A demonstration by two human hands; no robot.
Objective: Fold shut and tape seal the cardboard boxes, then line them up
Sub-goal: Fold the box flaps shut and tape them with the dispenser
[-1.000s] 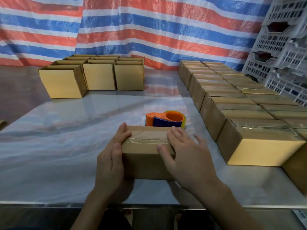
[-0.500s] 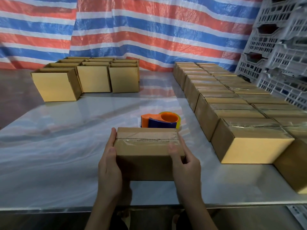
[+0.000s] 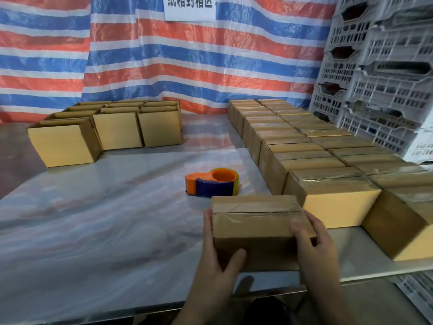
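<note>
Cardboard box (image 3: 257, 221), taped shut, is now gripped at both ends by the fingers (image 3: 207, 221) of left hand (image 3: 210, 266) and right hand (image 3: 316, 249), shifted rightward over the tabletop (image 3: 93, 219) toward the sealed rows (image 3: 328, 160), so lining up looks underway.

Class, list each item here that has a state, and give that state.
held box: taped shut, gripped on both sides.
left hand: grips held box.
right hand: grips held box.
tape dispenser: lying on table, untouched.
right-side boxes: taped shut, lined up.
far-left boxes: tops open.
</note>
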